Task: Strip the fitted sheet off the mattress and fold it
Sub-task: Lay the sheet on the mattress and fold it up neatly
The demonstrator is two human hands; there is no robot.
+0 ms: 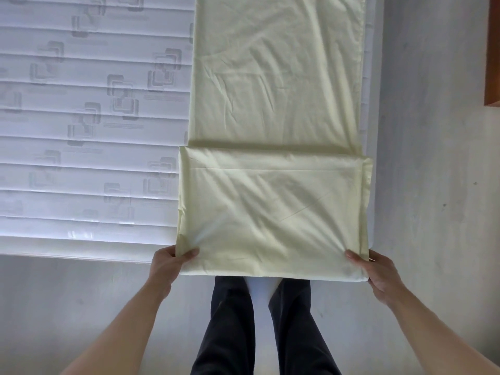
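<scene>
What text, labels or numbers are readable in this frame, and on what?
None readable.
The mattress carries only a woven pattern of interlocking squares, with faint bars beside some of them that are too blurred to tell as text.
The pale yellow sheet, gripped by the left hand and the right hand, shows no tag or print.

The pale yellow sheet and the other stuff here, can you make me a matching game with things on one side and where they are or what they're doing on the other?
Things:
1. pale yellow cotton fitted sheet
2. white quilted mattress
3. left hand
4. brown wooden furniture

Places or states:
A. bare, patterned surface
B. top right edge of view
C. partly folded in a long strip
D. grip on sheet's near left corner

Pairs: 1-C, 2-A, 3-D, 4-B
</scene>
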